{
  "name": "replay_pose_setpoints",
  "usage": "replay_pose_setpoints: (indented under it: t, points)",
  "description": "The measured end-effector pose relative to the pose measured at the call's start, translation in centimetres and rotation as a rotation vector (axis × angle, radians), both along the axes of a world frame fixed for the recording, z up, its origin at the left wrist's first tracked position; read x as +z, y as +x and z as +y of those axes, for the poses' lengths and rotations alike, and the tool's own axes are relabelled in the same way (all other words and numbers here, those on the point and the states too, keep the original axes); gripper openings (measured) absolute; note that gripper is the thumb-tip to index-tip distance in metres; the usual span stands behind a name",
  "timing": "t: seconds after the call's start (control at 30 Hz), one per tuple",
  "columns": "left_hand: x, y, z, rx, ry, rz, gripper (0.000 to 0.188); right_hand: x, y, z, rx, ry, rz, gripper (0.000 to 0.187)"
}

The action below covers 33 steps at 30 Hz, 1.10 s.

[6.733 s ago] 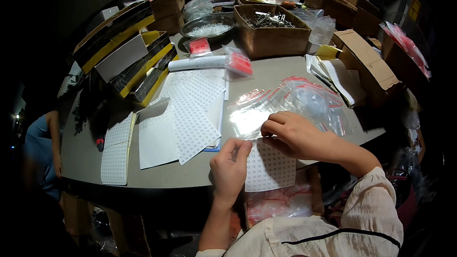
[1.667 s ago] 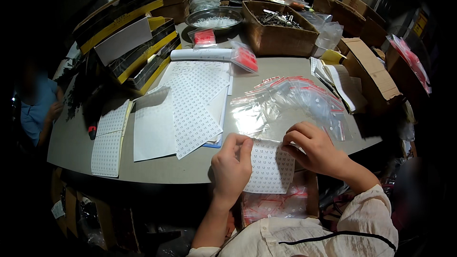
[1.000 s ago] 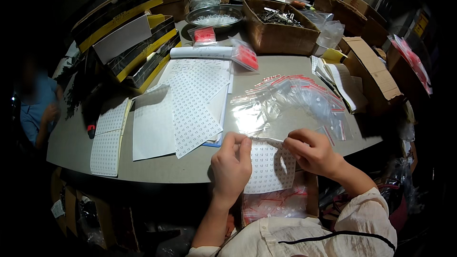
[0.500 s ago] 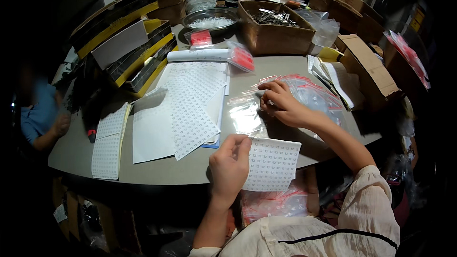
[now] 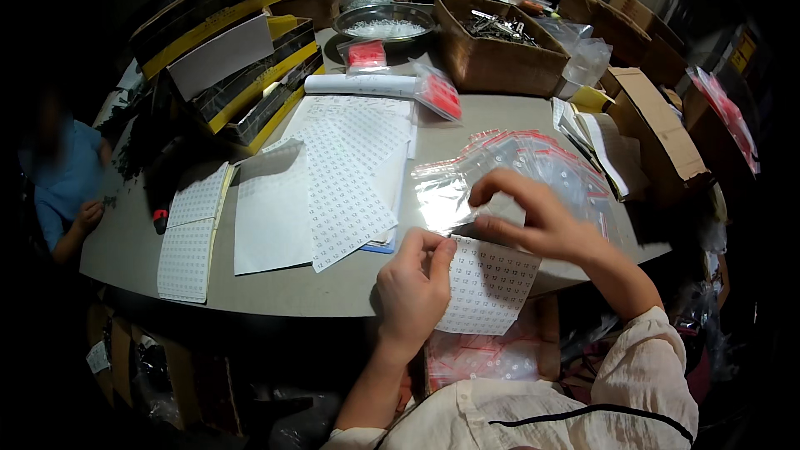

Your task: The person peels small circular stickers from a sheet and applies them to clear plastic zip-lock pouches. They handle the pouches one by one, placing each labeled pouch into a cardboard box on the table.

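Note:
My left hand [image 5: 414, 285] pinches the top left corner of a white sheet of small printed stickers [image 5: 490, 287], which hangs over the table's near edge. Just above the sheet's upper edge is my right hand [image 5: 542, 221], slightly blurred, its thumb and forefinger apart. I see nothing between them, though anything tiny would not show. Clear zip bags with red strips [image 5: 546, 167] lie fanned out beyond my right hand, and a shiny clear bag [image 5: 442, 196] is at their left end. Below the sheet, a box of zip bags [image 5: 479, 357] sits near my lap.
More sticker sheets [image 5: 350, 200] lie left of centre, and a sticker pad [image 5: 185, 242] farther left. Stacked black-and-yellow boxes [image 5: 242, 75], a metal bowl [image 5: 383, 25] and a carton of metal parts [image 5: 500, 58] stand behind. Another person [image 5: 67, 175] sits at the left.
My right hand has come back from the fanned bags toward the sticker sheet, its thumb and forefinger spreading. The sheet has tilted slightly in my left hand. The view has shifted a little.

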State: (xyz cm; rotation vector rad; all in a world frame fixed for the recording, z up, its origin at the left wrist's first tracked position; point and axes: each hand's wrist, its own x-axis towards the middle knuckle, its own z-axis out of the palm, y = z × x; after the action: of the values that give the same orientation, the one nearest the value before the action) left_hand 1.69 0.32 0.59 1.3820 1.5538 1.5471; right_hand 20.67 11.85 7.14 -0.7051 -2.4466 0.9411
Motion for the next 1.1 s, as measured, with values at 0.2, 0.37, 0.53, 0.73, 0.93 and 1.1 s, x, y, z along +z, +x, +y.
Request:
replay_pose_setpoints:
  t: [0.2,0.37,0.53,0.73,0.93,1.1]
  points:
    - [0.2,-0.3,-0.1,-0.059,-0.030,0.015,0.011,0.3,-2.0,-3.1,0.039,0.448,-0.083,0.026]
    - [0.5,-0.3,-0.2,-0.067,-0.027,0.020,0.011,-0.7,-1.9,-4.3,-0.048,0.748,-0.159,0.031]
    - [0.9,-0.3,-0.2,-0.073,-0.053,0.012,0.011,-1.9,-1.2,-4.1,0.039,0.944,-0.064,0.034]
    - [0.3,0.1,0.3,-0.030,-0.006,-0.055,0.012,-0.3,-1.1,-2.7,0.076,0.877,0.041,0.034]
    - [0.6,-0.6,-0.2,-0.157,-0.018,0.044,0.011,0.6,-3.5,3.7,-0.038,0.168,-0.241,0.019]
    - [0.6,-0.6,-0.1,-0.223,0.040,0.064,0.012,-2.0,-4.4,5.9,-0.042,0.276,-0.407,0.024]
